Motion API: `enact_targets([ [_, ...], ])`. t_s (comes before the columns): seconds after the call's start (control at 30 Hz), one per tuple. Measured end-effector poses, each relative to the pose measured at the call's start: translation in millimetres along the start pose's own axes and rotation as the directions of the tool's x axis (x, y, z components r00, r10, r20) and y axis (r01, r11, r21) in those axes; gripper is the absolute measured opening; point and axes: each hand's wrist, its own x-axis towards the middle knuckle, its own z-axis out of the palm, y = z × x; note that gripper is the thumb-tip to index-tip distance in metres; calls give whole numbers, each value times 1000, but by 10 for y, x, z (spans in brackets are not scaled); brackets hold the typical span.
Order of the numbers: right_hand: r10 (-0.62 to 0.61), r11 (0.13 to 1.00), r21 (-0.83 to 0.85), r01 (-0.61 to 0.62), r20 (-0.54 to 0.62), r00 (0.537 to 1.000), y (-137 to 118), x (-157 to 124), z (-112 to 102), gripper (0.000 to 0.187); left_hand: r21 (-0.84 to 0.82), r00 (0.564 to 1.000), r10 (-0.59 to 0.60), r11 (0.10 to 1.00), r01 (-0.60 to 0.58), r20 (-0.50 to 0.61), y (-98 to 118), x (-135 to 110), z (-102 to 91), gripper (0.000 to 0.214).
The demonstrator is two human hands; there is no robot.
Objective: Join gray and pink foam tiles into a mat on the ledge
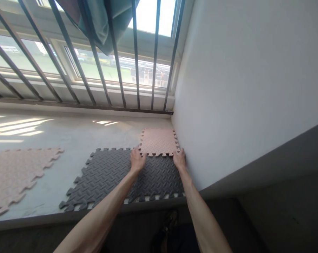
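Observation:
A pink foam mat tile (159,140) with toothed edges lies at the wall corner, its near edge against or over the grey foam mat tiles (106,172). My left hand (138,160) grips its near left corner, the thumb by the edge. At the near right corner, close to the wall, my right hand (179,159) is closed on the same tile. Fingers under or behind the tile are partly hidden. Whether the pink teeth sit in the grey ones, I cannot tell.
Another pink foam tile (22,172) lies to the left on the pale ledge (51,186). Metal bars (136,56) stand before the window, with a hanging cloth (103,24) behind them. A white wall (240,80) bounds the right side. The ledge drops off at its near edge.

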Motion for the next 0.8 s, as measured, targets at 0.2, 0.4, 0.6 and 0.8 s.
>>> enact_targets([
  [0.2, -181, 832, -506, 229, 143, 973, 131, -603, 18, 65, 398, 937, 289, 850, -345, 196, -240, -435, -95, 55],
  [0.4, -200, 763, -561, 322, 269, 942, 207, -424, 107, 71, 435, 912, 314, 805, -404, 264, -228, -356, 4, 67],
  [0.6, -134, 758, -585, 288, 292, 947, 113, 81, 188, 71, 416, 890, 327, 795, -441, 319, -170, 29, 123, 67],
  [0.8, -197, 772, -557, 307, 249, 948, 102, 151, 180, 63, 308, 866, 381, 823, -477, 323, -272, 182, 76, 61],
])
